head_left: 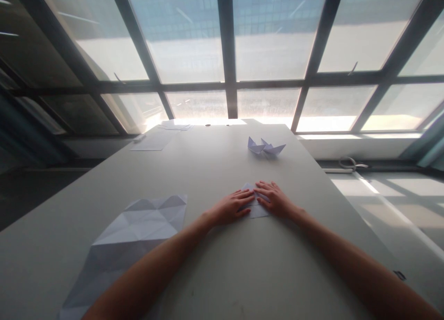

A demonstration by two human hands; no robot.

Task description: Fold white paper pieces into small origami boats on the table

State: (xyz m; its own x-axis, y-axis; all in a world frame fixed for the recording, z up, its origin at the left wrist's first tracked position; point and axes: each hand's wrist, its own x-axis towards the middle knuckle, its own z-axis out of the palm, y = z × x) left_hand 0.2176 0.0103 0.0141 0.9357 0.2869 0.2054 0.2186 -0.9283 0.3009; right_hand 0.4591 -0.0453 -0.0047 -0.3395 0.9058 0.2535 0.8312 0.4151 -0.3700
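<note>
A small folded sheet of white paper [258, 212] lies on the table under both of my hands. My left hand [231, 206] rests flat across its left side, fingers stretched out. On its right side lies my right hand [274, 199], also flat with the fingers spread. The top tip and the lower edge of the paper show between and below the hands; the rest is covered. Left of my left forearm, a large creased sheet of paper [138, 225] lies unfolded, partly hidden by that arm.
Two folded paper boats [266, 147] stand farther back on the white table [208, 167]. Several flat white sheets [156, 139] lie at its far left. Large windows [187, 38] rise behind the table. A coiled cable [348, 163] lies near the wall at right.
</note>
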